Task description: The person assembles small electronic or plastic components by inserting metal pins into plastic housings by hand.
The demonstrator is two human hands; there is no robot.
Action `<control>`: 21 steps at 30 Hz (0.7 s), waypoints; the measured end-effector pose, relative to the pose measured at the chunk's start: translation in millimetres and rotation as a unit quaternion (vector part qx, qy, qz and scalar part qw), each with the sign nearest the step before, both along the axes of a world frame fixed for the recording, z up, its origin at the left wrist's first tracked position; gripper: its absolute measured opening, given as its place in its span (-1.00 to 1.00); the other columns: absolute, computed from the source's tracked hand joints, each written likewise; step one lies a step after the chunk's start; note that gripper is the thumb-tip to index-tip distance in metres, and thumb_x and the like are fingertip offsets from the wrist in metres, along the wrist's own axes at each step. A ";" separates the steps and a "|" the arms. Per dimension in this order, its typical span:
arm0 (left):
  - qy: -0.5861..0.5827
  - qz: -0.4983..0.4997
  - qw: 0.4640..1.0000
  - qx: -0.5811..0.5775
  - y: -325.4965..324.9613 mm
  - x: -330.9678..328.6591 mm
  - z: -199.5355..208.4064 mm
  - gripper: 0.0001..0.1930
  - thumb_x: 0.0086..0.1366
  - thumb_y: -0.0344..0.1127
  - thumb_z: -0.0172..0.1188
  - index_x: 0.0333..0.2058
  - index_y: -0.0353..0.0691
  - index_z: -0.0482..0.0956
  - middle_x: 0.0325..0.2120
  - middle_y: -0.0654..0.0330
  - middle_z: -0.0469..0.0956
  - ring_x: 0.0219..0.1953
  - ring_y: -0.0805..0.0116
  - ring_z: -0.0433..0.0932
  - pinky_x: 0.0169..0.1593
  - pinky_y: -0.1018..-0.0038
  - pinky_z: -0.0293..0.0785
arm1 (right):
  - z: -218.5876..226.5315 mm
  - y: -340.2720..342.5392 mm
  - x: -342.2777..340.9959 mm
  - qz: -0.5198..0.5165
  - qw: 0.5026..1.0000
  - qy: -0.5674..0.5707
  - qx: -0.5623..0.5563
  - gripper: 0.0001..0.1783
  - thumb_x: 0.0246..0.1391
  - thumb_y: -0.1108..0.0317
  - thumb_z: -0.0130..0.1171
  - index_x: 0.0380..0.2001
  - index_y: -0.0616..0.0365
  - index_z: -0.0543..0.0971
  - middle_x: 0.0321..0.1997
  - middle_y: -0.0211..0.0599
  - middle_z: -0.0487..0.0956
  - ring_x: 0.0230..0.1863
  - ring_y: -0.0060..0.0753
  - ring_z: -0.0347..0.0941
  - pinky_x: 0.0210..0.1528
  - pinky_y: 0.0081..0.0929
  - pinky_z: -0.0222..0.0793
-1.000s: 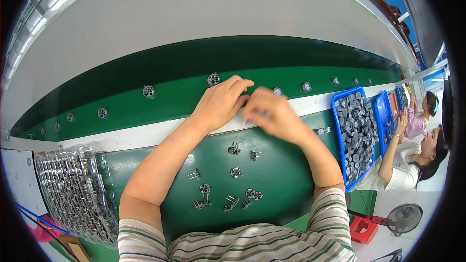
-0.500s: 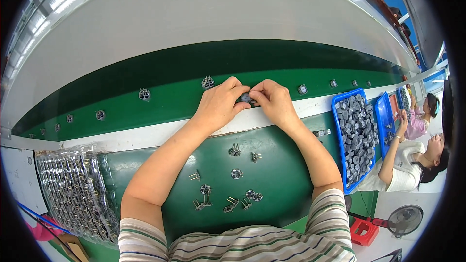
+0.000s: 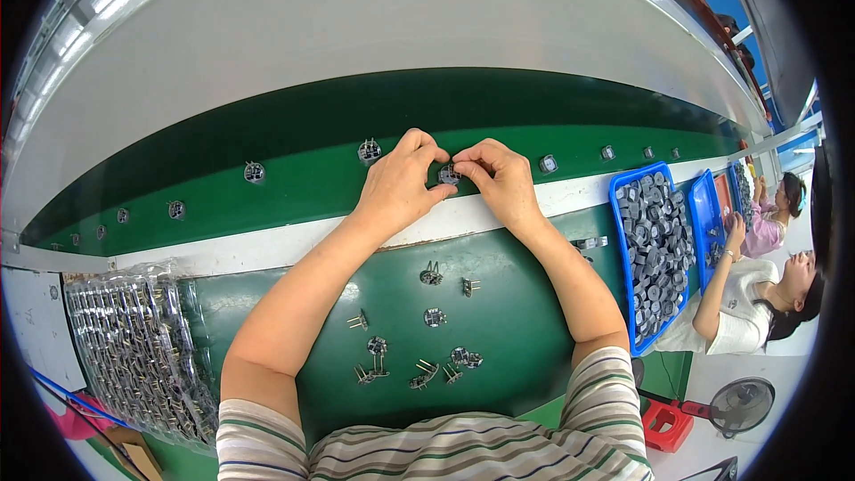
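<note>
Small round grey part (image 3: 449, 175) — pinched over the green belt (image 3: 303, 183).

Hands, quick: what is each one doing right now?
Left hand: fingers pinched on the small round part over the green belt.
Right hand: fingers pinched on the same part.

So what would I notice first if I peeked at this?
Probably the left hand and right hand pinching one small round part together over the green belt. Then the blue tray heaped with grey pieces at the right, and loose pronged parts nearer the person.
</note>
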State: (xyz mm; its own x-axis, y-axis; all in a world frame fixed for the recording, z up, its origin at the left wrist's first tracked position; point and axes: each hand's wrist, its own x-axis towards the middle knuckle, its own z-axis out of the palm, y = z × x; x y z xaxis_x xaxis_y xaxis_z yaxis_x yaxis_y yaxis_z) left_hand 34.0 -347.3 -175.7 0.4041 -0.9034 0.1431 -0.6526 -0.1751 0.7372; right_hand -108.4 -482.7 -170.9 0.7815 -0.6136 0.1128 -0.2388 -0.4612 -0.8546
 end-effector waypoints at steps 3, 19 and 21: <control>-0.001 -0.003 0.999 0.041 -1.0 1.1 -1.4 -0.60 0.13 -0.21 0.56 -0.09 -0.17 0.70 -0.10 0.26 0.55 -0.13 0.19 0.66 -0.10 0.23 0.60 | -1.8 -0.9 -0.3 0.023 0.992 -0.032 -0.121 -0.94 0.15 0.56 0.39 -0.28 0.26 0.73 -0.29 -0.32 0.66 -0.34 -0.48 0.59 -0.30 -0.51 0.50; -0.014 -0.004 0.999 0.036 0.6 0.9 1.1 -0.69 0.13 -0.20 0.55 -0.20 -0.19 0.73 -0.11 0.32 0.58 -0.17 0.19 0.68 -0.12 0.24 0.61 | 2.7 12.2 6.4 0.028 0.982 -0.008 -0.186 -0.88 0.04 0.50 0.43 -0.39 0.28 0.66 -0.32 -0.21 0.60 -0.33 -0.16 0.56 -0.27 -0.22 0.52; -0.013 -0.001 0.999 0.040 1.5 1.8 0.5 -0.69 0.12 -0.19 0.55 -0.21 -0.19 0.73 -0.11 0.33 0.58 -0.17 0.19 0.68 -0.12 0.23 0.61 | 9.7 12.5 9.7 0.011 0.997 0.020 -0.071 -0.88 0.03 0.52 0.42 -0.40 0.29 0.65 -0.32 -0.18 0.60 -0.36 -0.14 0.57 -0.29 -0.23 0.52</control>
State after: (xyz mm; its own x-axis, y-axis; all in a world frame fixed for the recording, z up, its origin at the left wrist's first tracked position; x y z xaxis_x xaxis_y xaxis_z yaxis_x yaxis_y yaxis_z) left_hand 35.8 -345.9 -175.2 0.3993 -0.9132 0.0812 -0.6722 -0.2314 0.7033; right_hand -98.7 -470.3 -161.3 0.8007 -0.5755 0.1663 -0.2591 -0.5830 -0.7700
